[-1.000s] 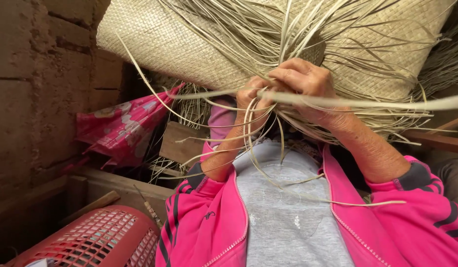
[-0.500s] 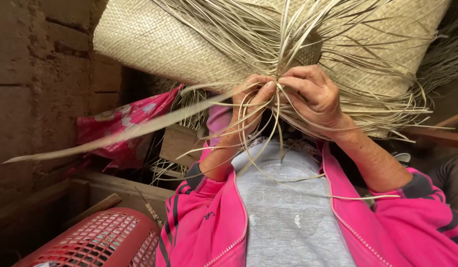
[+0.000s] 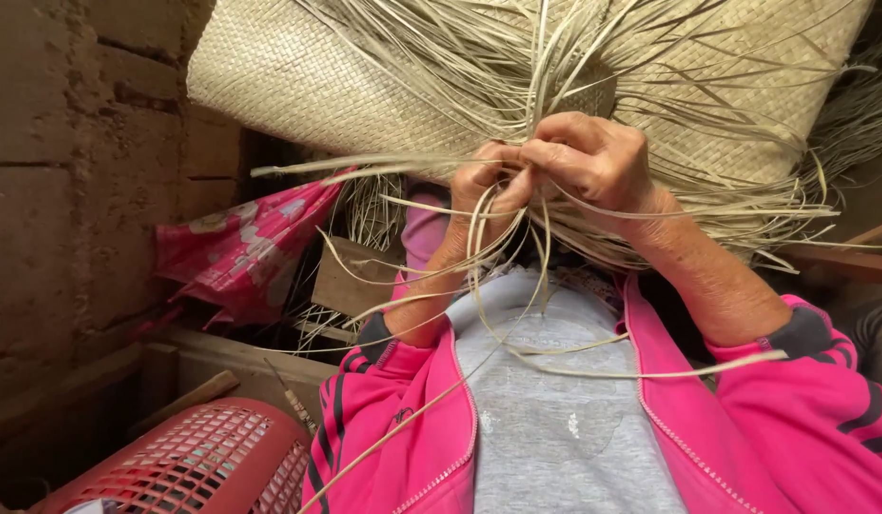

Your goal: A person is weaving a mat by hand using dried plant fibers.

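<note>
Woven mat [image 3: 298, 76], upper frame, with loose straw strips [image 3: 479, 124]. Left hand [image 3: 484, 190] and right hand [image 3: 593, 162], centre, touching, fingers apparently pinching strips. Red basket [image 3: 175, 457], lower left.

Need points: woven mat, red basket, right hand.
woven mat [image 3: 298, 76]: head view, bare plaited face, upper left.
red basket [image 3: 189, 466]: head view, lattice wall, bottom left.
right hand [image 3: 593, 162]: head view, back of hand.

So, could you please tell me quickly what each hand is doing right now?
Left hand: closed, fingers pinching pale straw strands at the woven mat.
Right hand: closed, gripping the same strands.
</note>
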